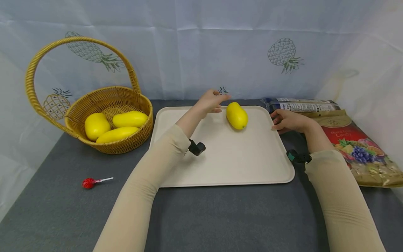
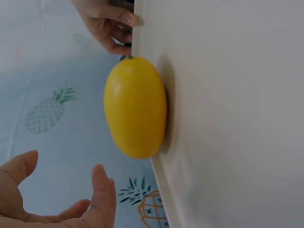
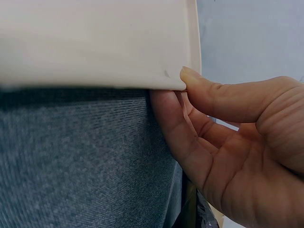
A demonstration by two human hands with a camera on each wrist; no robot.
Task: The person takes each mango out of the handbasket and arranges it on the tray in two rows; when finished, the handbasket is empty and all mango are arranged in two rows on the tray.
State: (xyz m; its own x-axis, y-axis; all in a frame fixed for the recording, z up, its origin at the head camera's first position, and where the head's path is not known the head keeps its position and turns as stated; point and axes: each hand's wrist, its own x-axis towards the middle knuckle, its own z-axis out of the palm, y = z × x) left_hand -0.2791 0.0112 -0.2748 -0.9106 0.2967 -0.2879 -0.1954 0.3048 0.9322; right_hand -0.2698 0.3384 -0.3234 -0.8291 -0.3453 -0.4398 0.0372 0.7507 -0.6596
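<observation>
- The fruit (image 1: 237, 116) lies on the tray (image 1: 226, 157), close by its far rim; smooth and rounded, it could roll over that low edge if the tray tipped
- The left hand (image 1: 209, 102) hovers just beside it, fingers spread and holding nothing; a careless brush could, I'd guess, set it rolling
- The right hand (image 1: 291, 120) pinches the tray's right edge, thumb above, finger beneath; lifting from that side alone would tilt it, and so thin a grip might slip
- The bag (image 1: 359, 140) and dark packet (image 1: 308, 106) sit near that hand, so a rightward shove might snag on them
- Left of the tray, the basket (image 1: 116, 147) stands near; a leftward slide might bump it and jostle the three fruits (image 1: 129, 119) inside
- The lollipop (image 1: 89, 182) lies well apart, at risk only from a sweeping sleeve (image 1: 141, 196)
</observation>
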